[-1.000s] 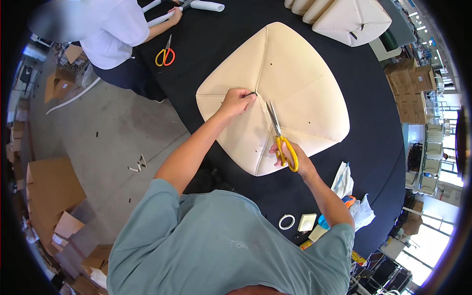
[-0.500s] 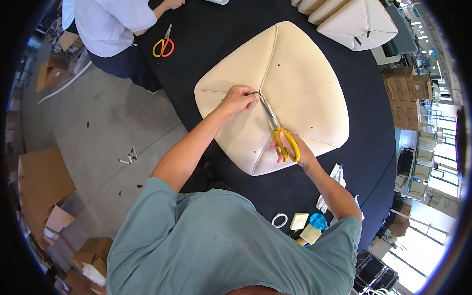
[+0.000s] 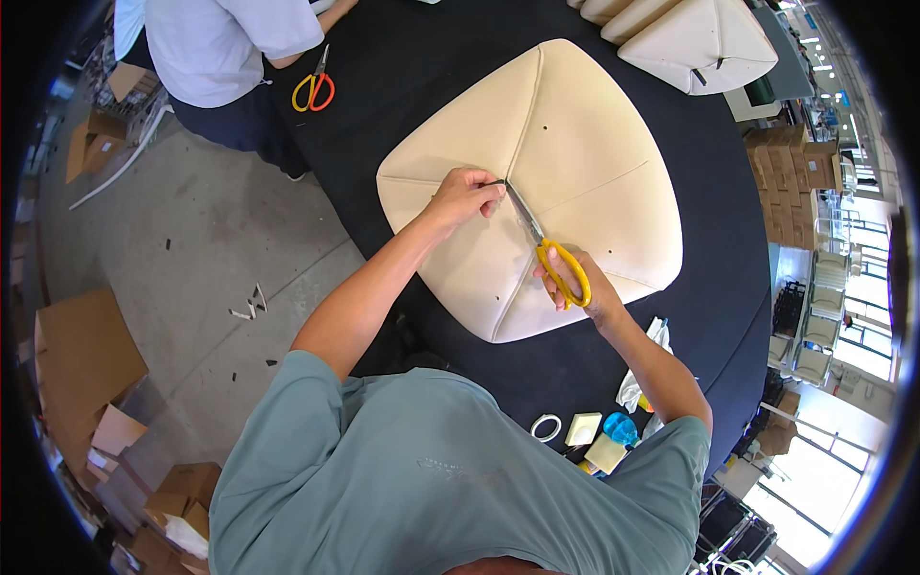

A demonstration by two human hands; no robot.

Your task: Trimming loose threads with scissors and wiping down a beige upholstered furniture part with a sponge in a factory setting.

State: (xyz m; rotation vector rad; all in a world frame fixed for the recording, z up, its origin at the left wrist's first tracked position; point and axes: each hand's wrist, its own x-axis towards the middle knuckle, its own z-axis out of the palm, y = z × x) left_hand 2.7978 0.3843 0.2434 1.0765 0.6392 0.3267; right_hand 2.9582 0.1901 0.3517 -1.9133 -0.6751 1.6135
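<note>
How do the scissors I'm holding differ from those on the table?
The held scissors have yellow handles; the lying scissors, one yellow and one orange-red. Your right hand grips the held scissors over the cream cushion; the lying scissors rest on the black table. Both have metal blades.

The scene is bright, and the light is quite even. At the lower right, the windows [image 3: 824, 479] are so strong that they become almost pure white. On the pale cushion [image 3: 594, 144] the shadows are soft, while the black tabletop [image 3: 714, 287] shows little detail. The middle is rather sharp; toward the dark round border, straight lines bend.
</note>
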